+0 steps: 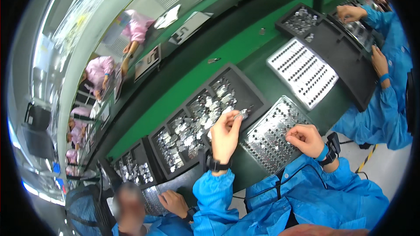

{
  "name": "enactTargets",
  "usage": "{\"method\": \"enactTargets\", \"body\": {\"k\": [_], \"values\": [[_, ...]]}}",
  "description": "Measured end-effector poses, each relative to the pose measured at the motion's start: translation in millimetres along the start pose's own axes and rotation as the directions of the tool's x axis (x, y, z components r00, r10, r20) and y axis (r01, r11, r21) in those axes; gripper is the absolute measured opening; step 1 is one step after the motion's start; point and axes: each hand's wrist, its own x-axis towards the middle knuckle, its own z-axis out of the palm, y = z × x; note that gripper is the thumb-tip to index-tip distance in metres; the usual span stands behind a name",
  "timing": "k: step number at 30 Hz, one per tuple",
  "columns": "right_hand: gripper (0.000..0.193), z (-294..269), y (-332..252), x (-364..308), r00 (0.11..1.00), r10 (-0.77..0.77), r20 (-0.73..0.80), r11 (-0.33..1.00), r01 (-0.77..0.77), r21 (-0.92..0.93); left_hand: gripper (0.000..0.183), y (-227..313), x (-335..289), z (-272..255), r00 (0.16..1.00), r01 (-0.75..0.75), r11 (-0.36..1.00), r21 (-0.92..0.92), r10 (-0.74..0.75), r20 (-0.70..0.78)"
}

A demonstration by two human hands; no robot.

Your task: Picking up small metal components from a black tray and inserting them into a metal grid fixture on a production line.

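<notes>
My left hand [225,134] is over the right part of a black divided tray [255,102]. Its thumb and fingers pinch a small shiny metal part [244,113]. Heaps of similar silver parts [186,133] fill several compartments of that tray. My right hand [307,140] rests at the right edge of a clear perforated tray [265,162], fingers curled and pressed together; whatever they hold, if anything, is hidden. Dark little pieces sit in many holes of the perforated tray, mostly toward its far side.
A white tray [280,62] with rows of black pieces lies beyond the perforated one. Co-workers' hands [379,65] work at the right, and another's hand [174,203] at lower left. A green belt [175,107] runs behind the trays, with a loose part [214,60] on it.
</notes>
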Motion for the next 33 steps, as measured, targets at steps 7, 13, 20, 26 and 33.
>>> {"method": "enactTargets", "body": {"k": [7, 13, 20, 26, 33], "values": [[0.003, 8, 8, -5, 0.968, -0.110, -0.225, 0.991, 0.089, -0.101, 0.013, -11, 37, 21, 0.974, -0.189, 0.873, 0.450, 0.223, -0.025], [0.005, 4, 16, 0, 0.971, -0.004, -0.239, 1.000, 0.002, -0.009, 0.010, -11, 109, 0, 0.883, -0.315, 0.819, 0.479, 0.438, -0.168], [0.005, 8, 12, 0, 0.972, 0.040, -0.231, 0.997, -0.023, 0.074, 0.036, -77, 231, 8, 0.905, 0.033, 0.814, 0.580, 0.222, -0.363], [0.005, 4, 10, 1, 0.958, 0.153, -0.244, 0.980, -0.116, 0.160, 0.032, -74, 257, 19, 0.951, 0.290, 0.663, 0.690, -0.122, -0.283], [0.006, 0, 9, 4, 0.963, 0.149, -0.226, 0.987, -0.132, 0.087, 0.033, -71, 247, 23, 0.930, 0.344, 0.672, 0.656, -0.146, -0.338]]}}
